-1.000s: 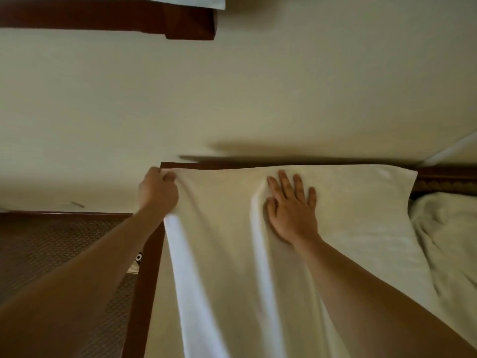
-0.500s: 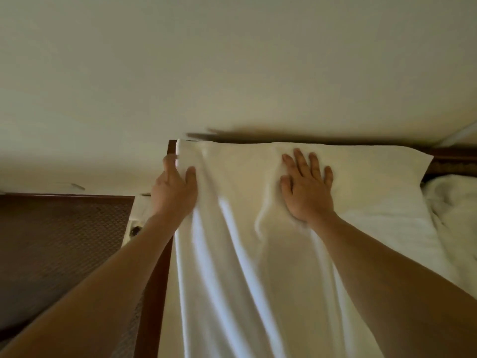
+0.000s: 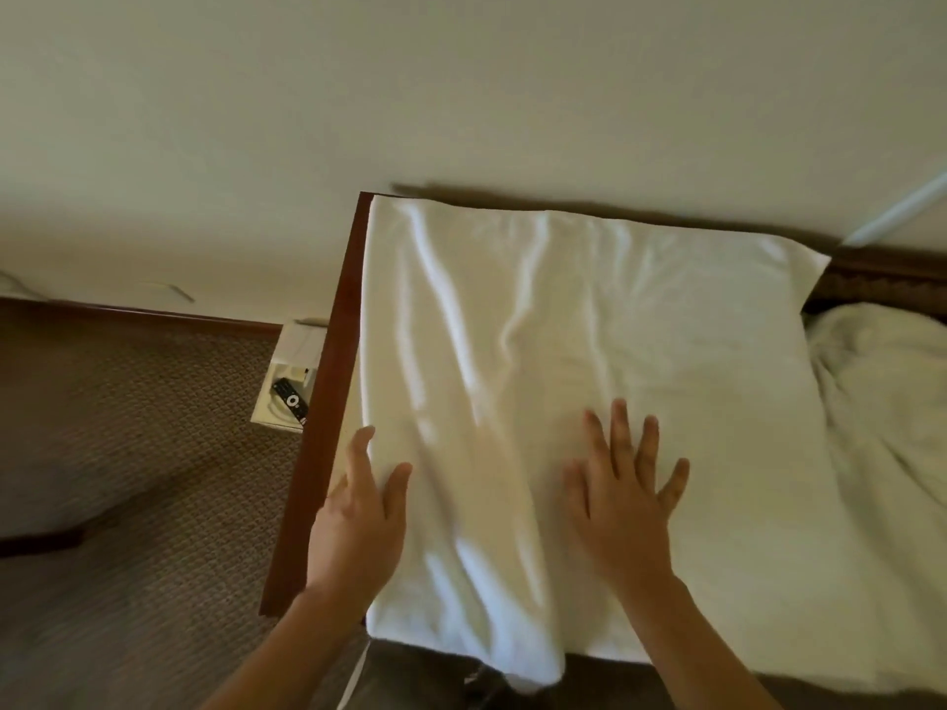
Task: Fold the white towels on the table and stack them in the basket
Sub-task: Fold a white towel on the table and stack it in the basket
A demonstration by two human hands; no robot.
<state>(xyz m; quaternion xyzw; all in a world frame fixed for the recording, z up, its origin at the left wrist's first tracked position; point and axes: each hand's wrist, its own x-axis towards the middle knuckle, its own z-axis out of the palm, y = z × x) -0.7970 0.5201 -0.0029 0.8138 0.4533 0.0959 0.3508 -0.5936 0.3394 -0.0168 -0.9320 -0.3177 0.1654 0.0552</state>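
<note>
A large white towel (image 3: pixel 589 351) lies spread over the dark wooden table (image 3: pixel 320 453), wrinkled down its left half and hanging a little over the near edge. My left hand (image 3: pixel 358 525) lies flat along the towel's left edge, fingers straight, thumb side on the cloth. My right hand (image 3: pixel 622 499) rests flat with spread fingers on the towel near its middle. A second crumpled white towel (image 3: pixel 886 402) sits to the right. No basket is in view.
The table stands against a cream wall (image 3: pixel 461 94). To the left is brown patterned carpet (image 3: pixel 128 453). A small white tray (image 3: pixel 287 386) with a black remote (image 3: pixel 290 399) lies on the floor beside the table's left edge.
Both hands have slid from the towel's far edge back toward me along the cloth. The left hand let go of the far corner and now lies flat. The view tilted down.
</note>
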